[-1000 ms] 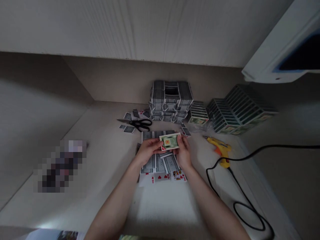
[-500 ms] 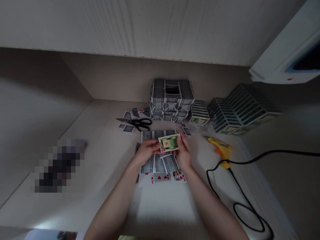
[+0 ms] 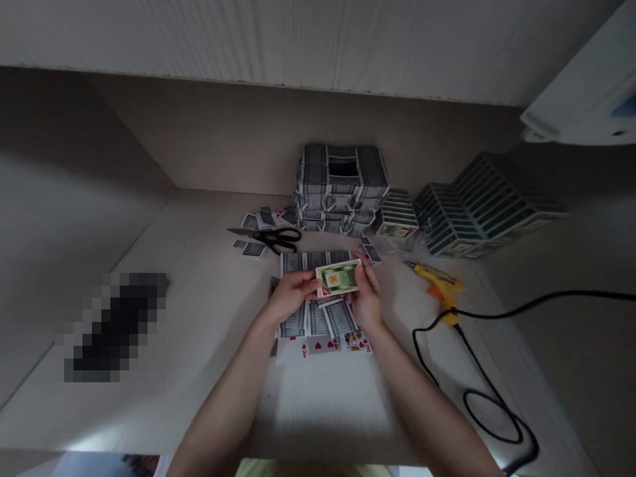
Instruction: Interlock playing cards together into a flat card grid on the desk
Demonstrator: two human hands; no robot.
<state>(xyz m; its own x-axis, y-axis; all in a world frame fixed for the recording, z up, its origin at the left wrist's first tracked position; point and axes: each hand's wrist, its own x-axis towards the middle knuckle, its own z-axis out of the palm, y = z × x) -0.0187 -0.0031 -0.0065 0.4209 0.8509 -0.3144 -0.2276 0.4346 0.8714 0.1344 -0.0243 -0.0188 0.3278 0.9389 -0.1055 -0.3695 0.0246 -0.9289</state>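
Left hand [image 3: 292, 297]: fingers [image 3: 309, 286] curled and pinching the left short end of a card pack [image 3: 339, 278]. Right hand [image 3: 368, 299]: fingers [image 3: 371, 273] bent round the right end, same kind of grip. Both hands are closed on it, neither loose. The pack is a small flat box with a green face, white border and a red-orange round mark in the middle. It is held slightly tilted just above the table, mid view. Looks like thin glossy cardboard.

Under the hands, playing cards [image 3: 318, 323] lie flat in overlapping rows, grey patterned backs up. A few red faces show at the near edge: an ace of hearts and a court card. Cannot tell whether the hands touch them.

The table [image 3: 199, 311] is pale beige, smooth and matte, set into a corner with plain beige walls left and behind. Scissors [image 3: 271, 237], black handles and metal blades, lie left of the rows among loose card pieces [image 3: 251, 248]. Against the back wall stands a boxy card build [image 3: 342, 189], grey-backed, with a dark rectangular opening near the top. Right of it, stacked packs [image 3: 472, 215] lean in rows. A yellow glue gun [image 3: 437, 286] lies right of the right hand, apart from it, and its black cord [image 3: 477, 404] loops across the table. A white appliance [image 3: 581, 106] sits top right, a pixelated patch [image 3: 114, 324] far left. The light is dim.
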